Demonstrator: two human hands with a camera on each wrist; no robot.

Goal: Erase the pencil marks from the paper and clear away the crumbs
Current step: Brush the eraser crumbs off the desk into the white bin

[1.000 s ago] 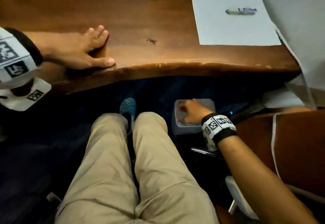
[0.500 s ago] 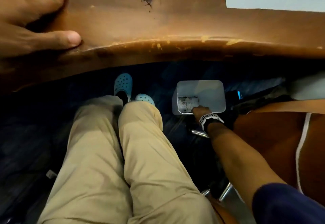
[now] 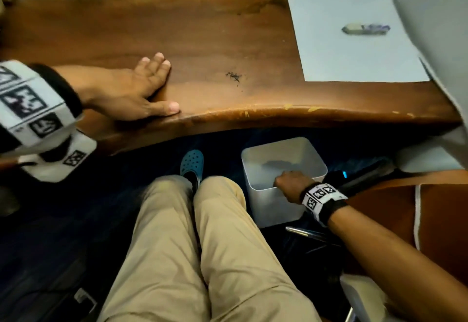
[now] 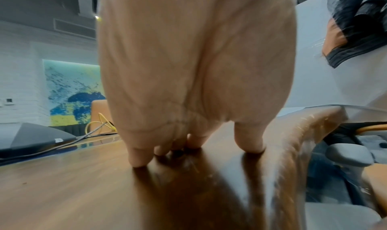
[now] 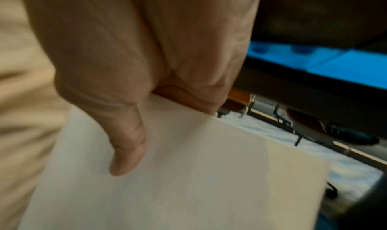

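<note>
The right hand (image 3: 291, 182) gripped the white bin's (image 3: 255, 159) rim below the table edge (image 3: 253, 116); the crumbs (image 3: 233, 76) lay above, nearer the flat, open left hand (image 3: 131, 88).

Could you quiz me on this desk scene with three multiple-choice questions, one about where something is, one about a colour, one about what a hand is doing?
1. Where does the eraser lie?
A. on the sheet of paper
B. in the bin
C. under the left hand

2. What colour is the clog on the floor?
A. red
B. blue
C. white

3. What is the right hand doing?
A. lying flat on the table
B. holding the eraser
C. gripping the rim of the white bin

Answers: 1 A, the eraser rests on the sheet at the wooden table's far right. 2 B, the clog beside the knees is blue. 3 C, its thumb lies outside the bin's wall and its fingers curl over the rim.
</note>
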